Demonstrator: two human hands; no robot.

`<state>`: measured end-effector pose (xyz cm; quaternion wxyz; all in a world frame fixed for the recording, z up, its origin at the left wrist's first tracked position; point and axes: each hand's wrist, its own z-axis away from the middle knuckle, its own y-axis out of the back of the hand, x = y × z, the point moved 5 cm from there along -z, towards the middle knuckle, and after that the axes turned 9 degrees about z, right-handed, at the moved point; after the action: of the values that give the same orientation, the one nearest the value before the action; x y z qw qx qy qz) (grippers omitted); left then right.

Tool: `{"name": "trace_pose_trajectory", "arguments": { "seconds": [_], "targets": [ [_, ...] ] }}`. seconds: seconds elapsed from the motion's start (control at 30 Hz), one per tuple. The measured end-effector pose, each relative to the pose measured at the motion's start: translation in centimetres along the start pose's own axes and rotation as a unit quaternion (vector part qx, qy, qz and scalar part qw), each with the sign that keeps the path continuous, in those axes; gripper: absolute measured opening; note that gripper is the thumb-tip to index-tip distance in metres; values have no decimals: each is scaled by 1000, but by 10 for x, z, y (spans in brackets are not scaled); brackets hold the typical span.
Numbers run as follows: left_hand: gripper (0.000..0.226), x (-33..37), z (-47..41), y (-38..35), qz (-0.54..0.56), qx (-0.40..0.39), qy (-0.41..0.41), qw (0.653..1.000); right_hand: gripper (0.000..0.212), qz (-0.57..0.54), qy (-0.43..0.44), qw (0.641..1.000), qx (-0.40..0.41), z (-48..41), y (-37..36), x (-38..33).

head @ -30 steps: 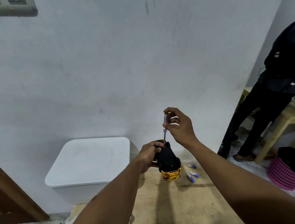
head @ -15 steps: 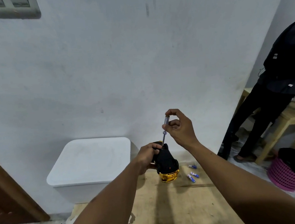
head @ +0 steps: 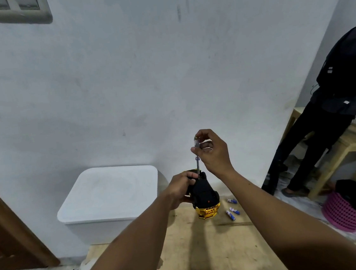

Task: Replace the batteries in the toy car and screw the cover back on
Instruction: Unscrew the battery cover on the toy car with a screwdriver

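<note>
At the table (head: 225,249), left hand (head: 178,189) grips the toy car (head: 203,194) gold-end-down, right hand (head: 214,151) pinching an upright screwdriver (head: 197,159).

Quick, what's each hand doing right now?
Left hand: holds the toy car.
Right hand: pinches the screwdriver, which stands upright on the car.

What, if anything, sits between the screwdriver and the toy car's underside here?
Nothing visible. The screwdriver, pinched by the right hand, runs straight down to the black underside of the toy car. The left hand grips the car from its left, beside the shaft, not under it. Whether the tip sits in a screw is too small to tell.
</note>
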<state>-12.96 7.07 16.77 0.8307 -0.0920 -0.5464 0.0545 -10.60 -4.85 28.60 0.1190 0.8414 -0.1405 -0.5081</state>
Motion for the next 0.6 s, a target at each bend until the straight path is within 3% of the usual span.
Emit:
{"name": "trace_pose_trajectory", "arguments": {
  "seconds": [0.6],
  "targets": [
    [32,3,1,7,5,9,-2,1000,36,6,7,1000,18,1,3,8]
  ]
}}
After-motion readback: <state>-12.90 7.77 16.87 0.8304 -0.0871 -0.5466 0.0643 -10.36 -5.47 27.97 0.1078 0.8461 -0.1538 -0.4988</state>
